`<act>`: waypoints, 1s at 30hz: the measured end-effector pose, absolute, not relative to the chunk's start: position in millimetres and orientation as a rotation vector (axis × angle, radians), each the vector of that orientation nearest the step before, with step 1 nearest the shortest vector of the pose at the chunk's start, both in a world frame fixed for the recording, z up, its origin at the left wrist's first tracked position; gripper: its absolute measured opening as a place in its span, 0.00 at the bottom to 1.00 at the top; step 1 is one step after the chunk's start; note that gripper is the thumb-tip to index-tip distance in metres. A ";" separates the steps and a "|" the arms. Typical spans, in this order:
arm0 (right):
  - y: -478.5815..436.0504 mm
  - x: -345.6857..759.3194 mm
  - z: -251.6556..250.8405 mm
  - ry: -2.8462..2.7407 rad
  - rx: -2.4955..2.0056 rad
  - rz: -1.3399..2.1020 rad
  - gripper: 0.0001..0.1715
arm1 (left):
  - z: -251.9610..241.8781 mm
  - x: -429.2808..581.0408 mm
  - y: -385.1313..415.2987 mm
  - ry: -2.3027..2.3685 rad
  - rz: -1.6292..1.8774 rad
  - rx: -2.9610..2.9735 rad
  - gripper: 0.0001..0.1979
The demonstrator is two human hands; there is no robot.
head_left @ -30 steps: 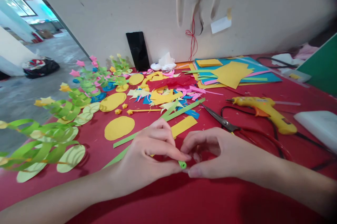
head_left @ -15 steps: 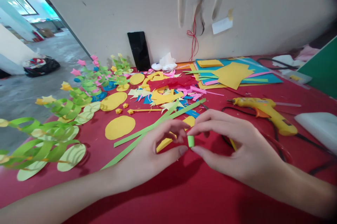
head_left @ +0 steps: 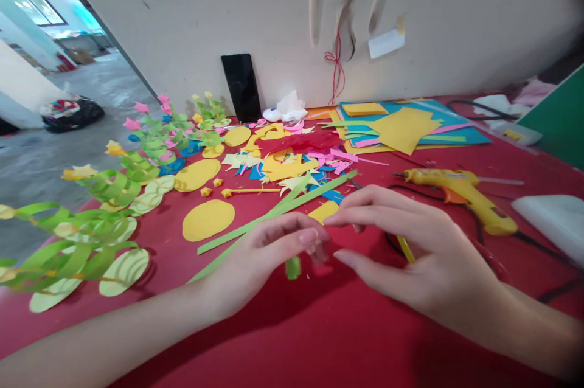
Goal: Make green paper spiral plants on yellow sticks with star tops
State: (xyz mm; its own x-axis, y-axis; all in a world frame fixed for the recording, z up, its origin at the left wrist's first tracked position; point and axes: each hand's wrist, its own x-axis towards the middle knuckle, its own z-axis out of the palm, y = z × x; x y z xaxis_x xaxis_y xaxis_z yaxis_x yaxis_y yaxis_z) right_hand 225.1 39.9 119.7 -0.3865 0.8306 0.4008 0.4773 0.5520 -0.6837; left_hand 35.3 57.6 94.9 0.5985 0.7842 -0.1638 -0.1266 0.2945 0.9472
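While both forearms stretched over the red table (head_left: 292,345), the left hand (head_left: 260,254) arched low above it with its fingers curled forward. The small green paper roll (head_left: 292,267) stood right under those fingertips. Whether the hidden thumb pinched the roll or it simply rested on the table could not be told. Just to the right, the right hand (head_left: 410,248) faced it with forefinger and thumb spread apart and nothing between them. Its fingertips were close to the left hand's but not touching the roll.

Just beyond the knuckles lay long green strips (head_left: 274,211) and a yellow strip (head_left: 323,210), with a yellow disc (head_left: 208,219) to their left. Green spiral paper plants (head_left: 82,242) ran along the left edge. On the right side a yellow glue gun (head_left: 460,190) rested near a white block (head_left: 552,218). Farther back lay a heap of coloured scraps (head_left: 292,157) and a stack of coloured sheets (head_left: 401,126). At the far end, a black phone (head_left: 241,87) leaned against the wall.
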 end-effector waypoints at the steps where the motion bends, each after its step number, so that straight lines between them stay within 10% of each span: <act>1: 40.2 225.7 119.5 -2.047 -1.063 0.589 0.09 | 95.2 35.9 57.5 0.693 0.653 1.078 0.07; 30: 40.8 206.1 91.1 -1.795 -1.308 1.345 0.08 | 88.4 34.0 60.0 0.986 0.903 1.383 0.06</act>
State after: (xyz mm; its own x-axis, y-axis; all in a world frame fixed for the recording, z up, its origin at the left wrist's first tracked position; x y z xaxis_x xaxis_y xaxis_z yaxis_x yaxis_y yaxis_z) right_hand 206.1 40.8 91.1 -0.3843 0.9147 -0.1251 0.3773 0.0319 -0.9255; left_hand 34.0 60.0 88.4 0.3500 0.9364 -0.0264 0.0553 0.0075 0.9984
